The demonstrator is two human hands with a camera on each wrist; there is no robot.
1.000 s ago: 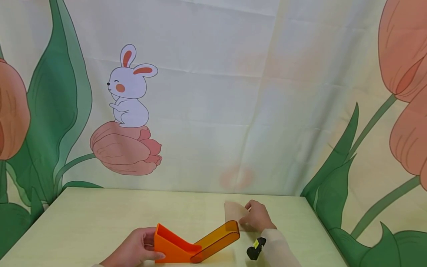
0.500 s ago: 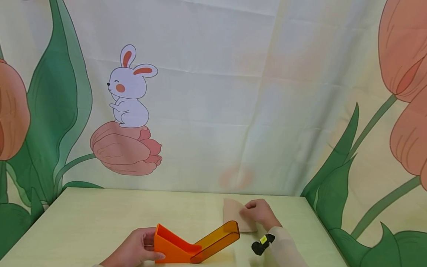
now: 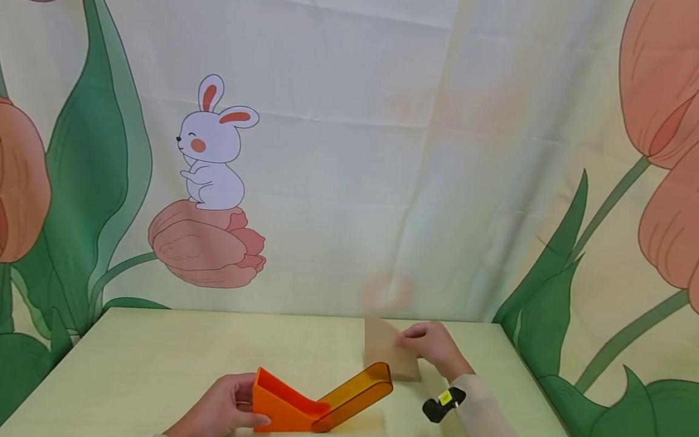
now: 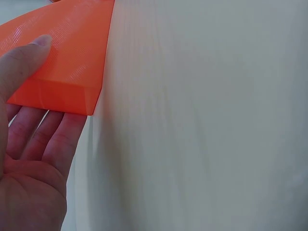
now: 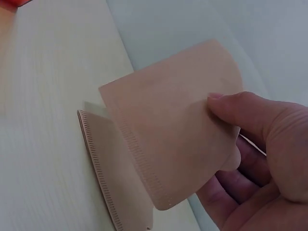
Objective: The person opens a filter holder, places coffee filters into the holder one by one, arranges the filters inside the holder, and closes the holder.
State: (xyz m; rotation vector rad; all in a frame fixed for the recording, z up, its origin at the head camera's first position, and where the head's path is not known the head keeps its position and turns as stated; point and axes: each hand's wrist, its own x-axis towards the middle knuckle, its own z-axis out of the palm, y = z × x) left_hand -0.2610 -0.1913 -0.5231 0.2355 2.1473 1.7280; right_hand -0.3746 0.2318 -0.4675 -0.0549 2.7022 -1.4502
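Note:
An orange plastic box, its see-through amber lid swung up to the right, sits at the front of the table. My left hand grips its left end, thumb on the near wall and fingers on the far side, as the left wrist view also shows. My right hand pinches a brown paper coffee filter between thumb and fingers, raised above the table. Beneath it lies a stack of the same filters, crimped along one edge.
The pale wooden table ends at a hanging cloth printed with a rabbit and tulips. A black device with a yellow label is worn at my right wrist.
My right hand has moved up and to the right, lifting the coffee filter off the stack, which now shows below it. My left hand and the orange box have stayed in place.

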